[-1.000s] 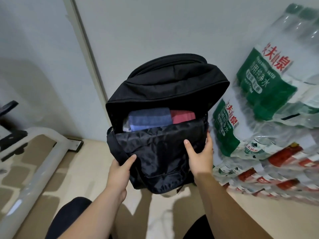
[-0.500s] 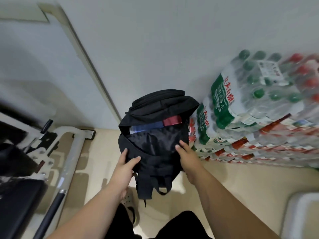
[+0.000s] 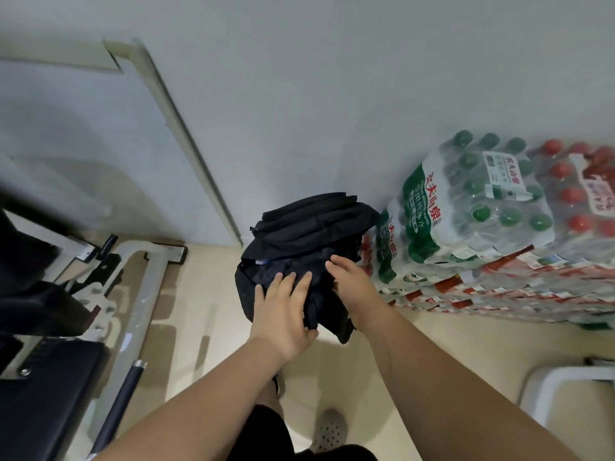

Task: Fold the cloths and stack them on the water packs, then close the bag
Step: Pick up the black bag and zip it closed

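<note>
Two hands lie on the black bag (image 3: 309, 227). The left hand (image 3: 283, 311) rests flat on its front, fingers straight and spread, gripping nothing. The right hand (image 3: 349, 281) lies flat near the top, fingers straight too. The bag sits on the floor (image 3: 199, 311) by the wall (image 3: 332, 94), right beside the water packs (image 3: 466, 211). A tiny bit of blue cloth (image 3: 263, 262) peeks out.

I see both my arms reaching forward and down, forearms bare. My left hand (image 3: 283, 314) lies palm down, fingers straight and slightly spread, thumb out to the right. My right hand (image 3: 351, 282) sits just beside it, also palm down, fingers extended up and leftward.
</note>
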